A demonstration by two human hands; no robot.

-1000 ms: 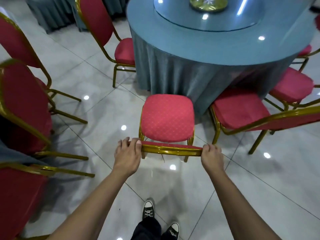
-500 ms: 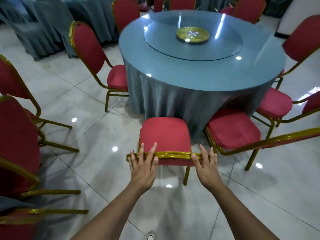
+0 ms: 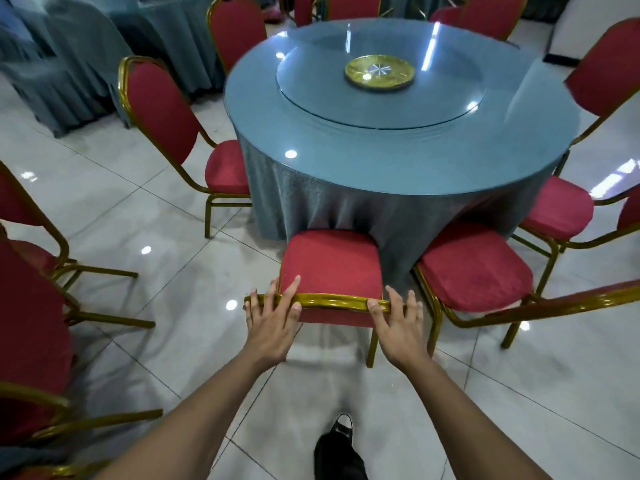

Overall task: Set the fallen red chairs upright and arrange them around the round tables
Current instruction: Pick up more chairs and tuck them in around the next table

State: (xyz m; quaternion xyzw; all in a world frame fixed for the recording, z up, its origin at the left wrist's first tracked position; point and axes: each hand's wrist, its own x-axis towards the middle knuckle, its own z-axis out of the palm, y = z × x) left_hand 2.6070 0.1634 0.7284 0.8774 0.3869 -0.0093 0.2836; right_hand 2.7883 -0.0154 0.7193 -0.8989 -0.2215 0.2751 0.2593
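A red chair point(image 3: 330, 261) with a gold frame stands upright right in front of me, its seat front touching the grey-blue cloth of the round table point(image 3: 398, 150). My left hand point(image 3: 272, 320) rests on the left end of the chair's gold top rail with straight, spread fingers. My right hand point(image 3: 398, 323) lies on the rail's right end, fingers also straight. Neither hand curls round the rail. Other red chairs stand around the table: one at the left point(image 3: 166, 112) and one at the right point(image 3: 472, 268).
More red chairs point(image 3: 31, 306) crowd the left edge, their gold legs reaching onto the tiled floor. Further chairs point(image 3: 554, 209) stand at the right. A gold dish point(image 3: 379, 71) sits on the glass turntable. Draped tables point(image 3: 69, 64) fill the back left. My shoe point(image 3: 341, 431) is below.
My hands let go their grip on the top rail and now rest flat on it. The chair has slid forward until its seat touches the tablecloth. My view has risen.
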